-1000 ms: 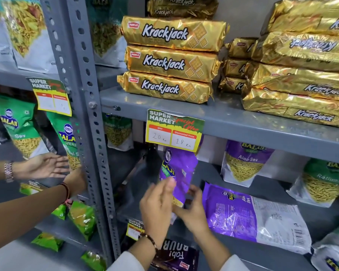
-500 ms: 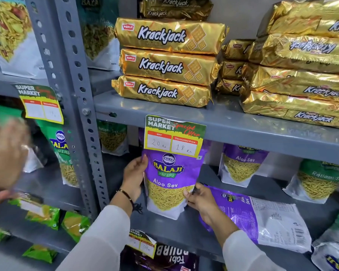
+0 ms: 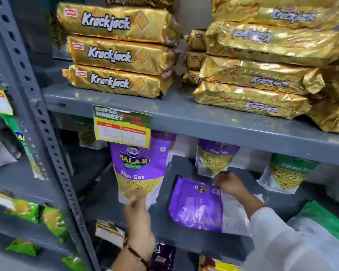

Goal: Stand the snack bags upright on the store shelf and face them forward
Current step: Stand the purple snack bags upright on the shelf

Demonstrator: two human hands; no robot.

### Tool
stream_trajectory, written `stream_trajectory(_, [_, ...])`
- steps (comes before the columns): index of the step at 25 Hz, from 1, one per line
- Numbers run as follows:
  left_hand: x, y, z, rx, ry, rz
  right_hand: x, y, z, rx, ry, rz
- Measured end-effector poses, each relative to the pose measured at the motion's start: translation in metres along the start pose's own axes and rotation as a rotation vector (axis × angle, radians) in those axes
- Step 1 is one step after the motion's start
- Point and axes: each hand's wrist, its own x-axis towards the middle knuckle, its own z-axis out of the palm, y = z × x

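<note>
1. I am working on the lower grey metal shelf (image 3: 194,239), where a purple "Aloo Sev" snack bag (image 3: 139,169) is standing upright near the front, its printed face towards me.
2. My left hand (image 3: 137,216) is sitting just below and in front of that bag's bottom edge, fingers loosely curled and pinching nothing; motion blur is hiding whether the fingertips are touching the bag.
3. My right hand (image 3: 230,183) is reaching to the top edge of a second purple foil snack bag (image 3: 196,204), which is lying flat with its back side up. The fingers are bending over that edge, but I cannot tell whether they are pinching it.
4. Two more bags, one purple (image 3: 215,157) and one green (image 3: 288,173), are standing at the back.
5. Risks, as I judge them:
   - The upright bag is looking soft and lightly filled, so it may slump forward once it is standing unsupported.
   - Lifting the flat bag by one slippery foil corner may be letting it twist or slide away.
   - Swinging it up could knock the purple bag just behind my right hand.
</note>
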Motion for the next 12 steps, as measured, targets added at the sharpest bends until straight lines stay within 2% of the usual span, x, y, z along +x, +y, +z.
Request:
stream_trajectory(1, [-0.016,-0.027,0.009,0.041,-0.002,-0.132,0.009,0.016,-0.011,-0.168,-0.015,0.022])
stream_trajectory(3, [-0.038,-0.066,0.03,0.032,-0.009,-0.4,0.024,0.04,-0.022,-0.411,-0.123,-0.051])
stream_trajectory(4, [-0.044,-0.08,0.04,0.056,-0.04,-0.441,0.029,0.046,-0.025,-0.451,-0.175,-0.097])
stream_trajectory(6, [-0.049,-0.096,0.058,0.137,-0.06,-0.438,0.035,0.05,-0.028,-0.444,-0.24,-0.144])
stream_trajectory(10, [-0.059,-0.102,0.087,-0.05,0.033,-0.457,0.04,0.046,-0.032,-0.424,-0.253,-0.054])
stream_trajectory(12, [-0.061,-0.104,0.093,-0.109,0.1,-0.386,0.044,0.048,-0.034,-0.459,-0.28,-0.018])
